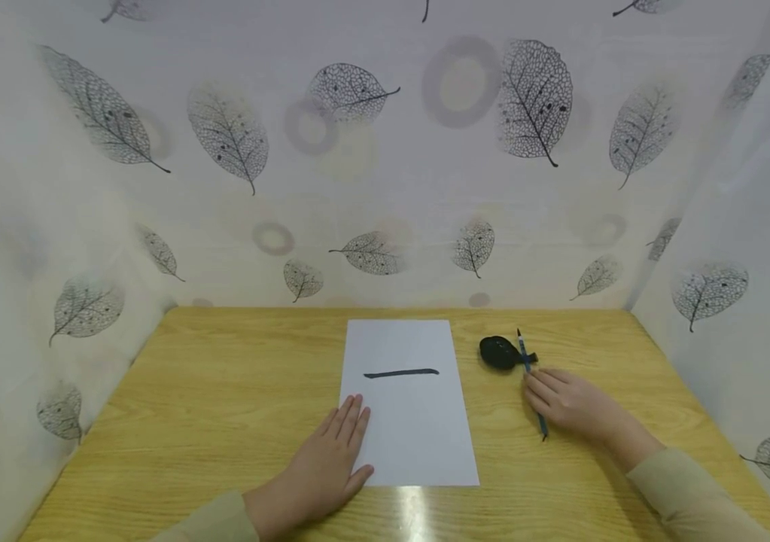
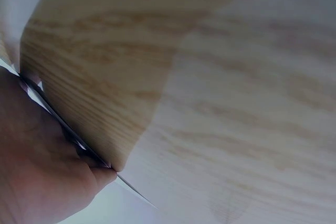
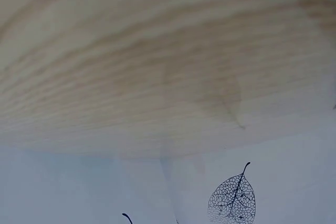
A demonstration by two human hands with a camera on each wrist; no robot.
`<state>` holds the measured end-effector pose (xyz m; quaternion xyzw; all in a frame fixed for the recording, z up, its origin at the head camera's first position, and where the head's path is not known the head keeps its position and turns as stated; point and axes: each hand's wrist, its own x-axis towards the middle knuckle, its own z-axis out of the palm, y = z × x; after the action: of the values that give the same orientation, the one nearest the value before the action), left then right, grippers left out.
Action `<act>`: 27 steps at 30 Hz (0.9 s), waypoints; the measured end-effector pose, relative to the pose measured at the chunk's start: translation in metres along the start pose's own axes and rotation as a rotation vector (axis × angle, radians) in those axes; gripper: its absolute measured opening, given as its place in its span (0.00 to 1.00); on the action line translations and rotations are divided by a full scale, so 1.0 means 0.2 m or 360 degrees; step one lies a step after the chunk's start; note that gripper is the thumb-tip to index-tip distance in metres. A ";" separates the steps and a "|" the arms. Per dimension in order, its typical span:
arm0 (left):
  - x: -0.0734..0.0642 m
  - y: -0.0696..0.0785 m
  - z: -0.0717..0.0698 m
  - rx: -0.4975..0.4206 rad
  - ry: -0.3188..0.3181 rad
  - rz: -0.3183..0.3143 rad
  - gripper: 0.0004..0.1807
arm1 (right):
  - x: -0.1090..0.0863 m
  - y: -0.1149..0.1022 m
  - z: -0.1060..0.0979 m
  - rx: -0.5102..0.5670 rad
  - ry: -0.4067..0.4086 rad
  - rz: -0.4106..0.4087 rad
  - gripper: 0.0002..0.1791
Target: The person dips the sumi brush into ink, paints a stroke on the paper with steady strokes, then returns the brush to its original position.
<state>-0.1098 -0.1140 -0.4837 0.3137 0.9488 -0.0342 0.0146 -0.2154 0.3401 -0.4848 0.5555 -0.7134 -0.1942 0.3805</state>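
A white sheet of paper (image 1: 418, 429) lies on the table with one black horizontal brush stroke (image 1: 401, 373) on it. My left hand (image 1: 330, 459) rests flat on the sheet's lower left edge, fingers straight; the left wrist view shows part of this hand (image 2: 47, 166) beside the paper's edge. Right of the paper, my right hand (image 1: 570, 403) holds a blue writing brush (image 1: 543, 427) around its middle, the thumb hidden. The brush's dark tip points away from me, and its shaft crosses the short handle of a black ink dish (image 1: 498, 353). The right wrist view shows no hand.
The wood-grain table (image 1: 222, 391) ends at a pale curtain (image 1: 398, 188) printed with dark leaves, which hangs behind it and along both sides. Light glares off the table just below the paper.
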 end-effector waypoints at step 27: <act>0.00 0.00 -0.01 -0.0022 -0.0038 -0.0001 0.43 | -0.01 0.00 -0.02 0.0061 -0.0048 0.0051 0.34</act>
<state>-0.1093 -0.1140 -0.4820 0.3128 0.9489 -0.0316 0.0281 -0.2110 0.3434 -0.4830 0.5481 -0.7316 -0.1827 0.3620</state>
